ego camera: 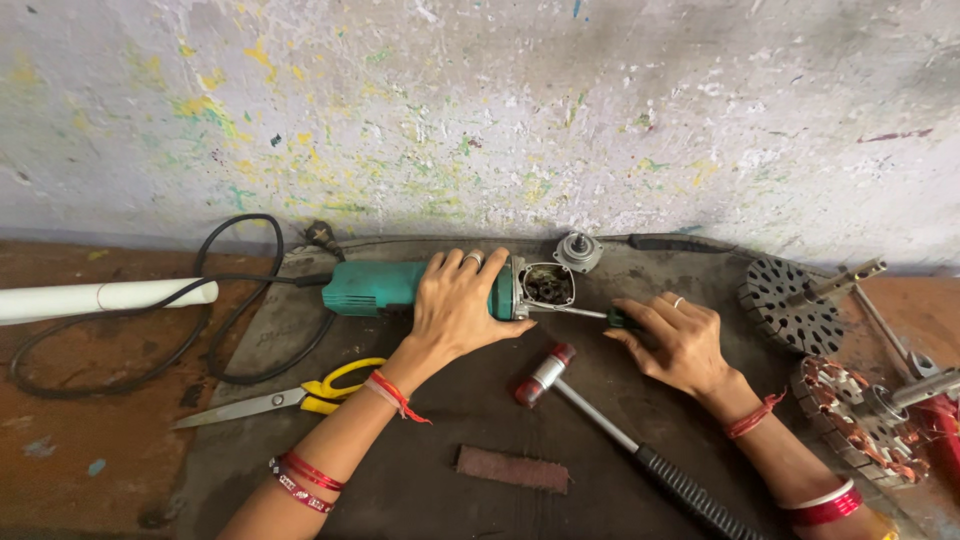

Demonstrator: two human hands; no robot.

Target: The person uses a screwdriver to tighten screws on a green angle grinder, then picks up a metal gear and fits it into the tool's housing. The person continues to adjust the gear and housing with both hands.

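a sandpaper strip (513, 468) is laid nearest, bare mat around it. the green grinder (420, 288) (near the wall edge) is clamped by the left hand (455, 305); a screwdriver (580, 313) is gripped by the right hand (675, 340), hammer (600, 420) between.

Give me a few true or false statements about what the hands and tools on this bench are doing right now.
1. The left hand rests on the teal angle grinder. True.
2. The right hand holds the hammer. False: it holds a screwdriver pointed into the grinder's open gear end; the hammer lies untouched on the mat.
3. The yellow-handled scissors lie left of the left forearm. True.
4. The white pipe lies at the right edge, beside the motor windings. False: it lies at the far left.
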